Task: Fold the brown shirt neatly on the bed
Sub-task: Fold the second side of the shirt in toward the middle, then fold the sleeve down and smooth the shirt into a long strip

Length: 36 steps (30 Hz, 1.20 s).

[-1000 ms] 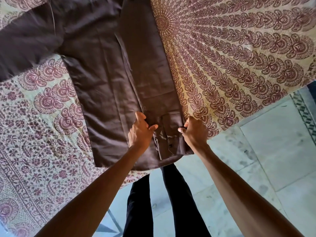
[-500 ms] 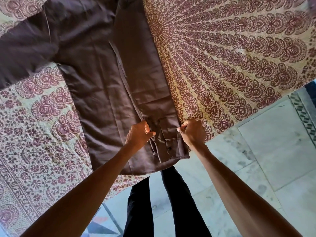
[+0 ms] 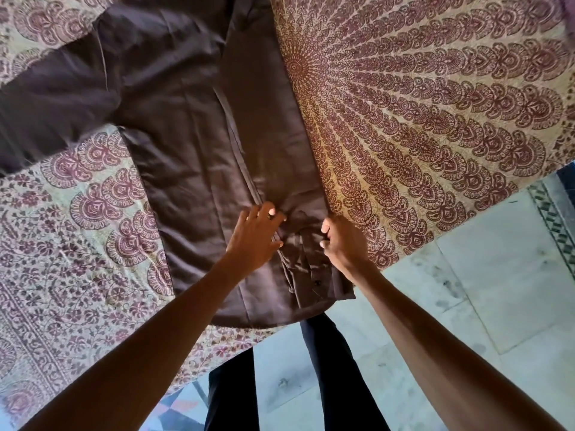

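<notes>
I see the bed (image 3: 435,119), print cover, across top & left of frame; brown shirt (image 3: 186,157) flat on it, centre-left, one sleeve out to upper left, other folded down its rt side; marble floor (image 3: 466,290) lower rt; left hand (image 3: 256,236) fingers spread, pressing the folded sleeve; right hand (image 3: 342,244) curled, pinching shirt's rt edge; cuff (image 3: 314,275) btwn the wrists, at bed's edge.

1 brown shirt (image 3: 186,169); 1 patterned bedspread (image 3: 420,119); 2 hands, i.e. left hand (image 3: 253,241) & right hand (image 3: 343,244); 2 dark trouser legs (image 3: 231,396); 1 button (image 3: 318,283) vis. on cuff.
</notes>
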Tool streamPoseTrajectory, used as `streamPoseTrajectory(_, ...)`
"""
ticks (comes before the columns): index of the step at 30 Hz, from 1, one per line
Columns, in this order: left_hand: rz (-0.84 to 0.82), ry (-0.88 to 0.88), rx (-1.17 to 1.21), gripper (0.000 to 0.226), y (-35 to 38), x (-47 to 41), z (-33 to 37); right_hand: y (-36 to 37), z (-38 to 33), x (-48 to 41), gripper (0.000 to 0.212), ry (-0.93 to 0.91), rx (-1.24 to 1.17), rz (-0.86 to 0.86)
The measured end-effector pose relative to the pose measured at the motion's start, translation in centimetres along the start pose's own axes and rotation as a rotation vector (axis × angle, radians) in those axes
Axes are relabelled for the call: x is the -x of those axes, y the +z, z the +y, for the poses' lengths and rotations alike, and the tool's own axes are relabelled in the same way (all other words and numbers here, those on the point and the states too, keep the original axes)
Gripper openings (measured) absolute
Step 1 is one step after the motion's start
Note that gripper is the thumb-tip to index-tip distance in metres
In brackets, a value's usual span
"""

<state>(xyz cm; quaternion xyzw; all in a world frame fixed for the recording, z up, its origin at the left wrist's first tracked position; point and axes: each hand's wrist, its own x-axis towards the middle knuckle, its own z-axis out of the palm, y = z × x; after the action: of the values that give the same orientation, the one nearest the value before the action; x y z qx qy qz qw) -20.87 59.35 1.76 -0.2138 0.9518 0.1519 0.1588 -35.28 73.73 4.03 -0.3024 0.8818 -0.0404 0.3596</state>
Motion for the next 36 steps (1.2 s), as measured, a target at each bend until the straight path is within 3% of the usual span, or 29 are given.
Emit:
streamPoseTrajectory(4,-0.058,0.011,0.342,0.038,0.4,0.4,-0.6,0.5,-1.1,1.0,0.021,0.075,0.112,0.028)
streamPoseTrajectory(7,0.068,-0.134,0.745,0.025,-0.4,0.3,-3.2,0.2,-4.3,0.5,0.017,0.071,0.038,0.093)
streamPoseTrajectory(10,0.188,-0.345,0.897,0.019,-2.4,-0.2,-8.0,0.2,-9.8,-0.8,0.01,0.029,-0.12,0.149)
streamPoseTrajectory(16,0.49,-0.488,0.778,0.021,-6.5,-4.7,-23.3,2.5,-23.6,-7.2,0.015,-0.047,-0.289,0.188)
streamPoseTrajectory(21,0.631,-0.513,0.441,0.027,-9.6,-9.0,-35.4,4.9,-33.6,-12.1,0.02,-0.17,-0.259,0.205)
streamPoseTrajectory(26,0.454,-0.546,0.379,0.025,-11.4,-11.1,-40.9,6.8,-39.7,-14.3,0.03,-0.219,-0.113,0.175)
streamPoseTrajectory(29,0.404,-0.531,0.226,0.027,-11.8,-12.2,-42.9,7.3,-41.2,-15.5,0.027,-0.222,-0.049,0.154)
streamPoseTrajectory(33,0.346,-0.464,0.236,0.049,-13.1,-13.9,-43.0,6.7,-41.8,-16.4,0.026,-0.203,0.001,0.109)
streamPoseTrajectory(36,0.305,-0.56,0.335,0.06,-14.2,-15.5,-43.5,5.6,-41.6,-16.4,0.023,-0.179,-0.095,0.06)
